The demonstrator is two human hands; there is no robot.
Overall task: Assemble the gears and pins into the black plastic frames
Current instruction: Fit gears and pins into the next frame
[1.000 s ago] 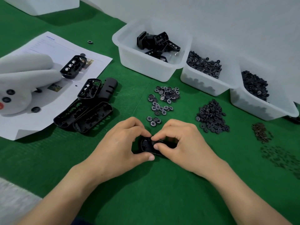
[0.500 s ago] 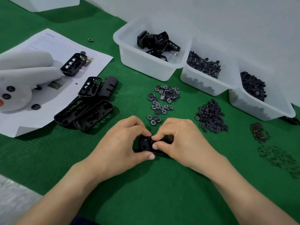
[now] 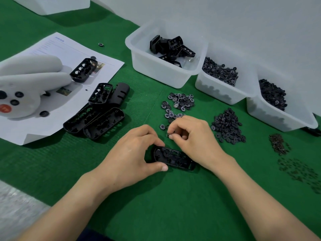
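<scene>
The left hand (image 3: 130, 153) gripped the black frame (image 3: 173, 158), steadying it on the counter (image 3: 156, 206) mid-picture; the right hand (image 3: 194, 136) pinched a small part (image 3: 168, 135) just above, likely for fitting.

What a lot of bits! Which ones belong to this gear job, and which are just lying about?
For the job: black frame gripped by the left hand; small part pinched by the right hand; loose gears; pin heap; parts bins; spare frames.
Lying about: white plush toy; printed sheet; white box.
</scene>
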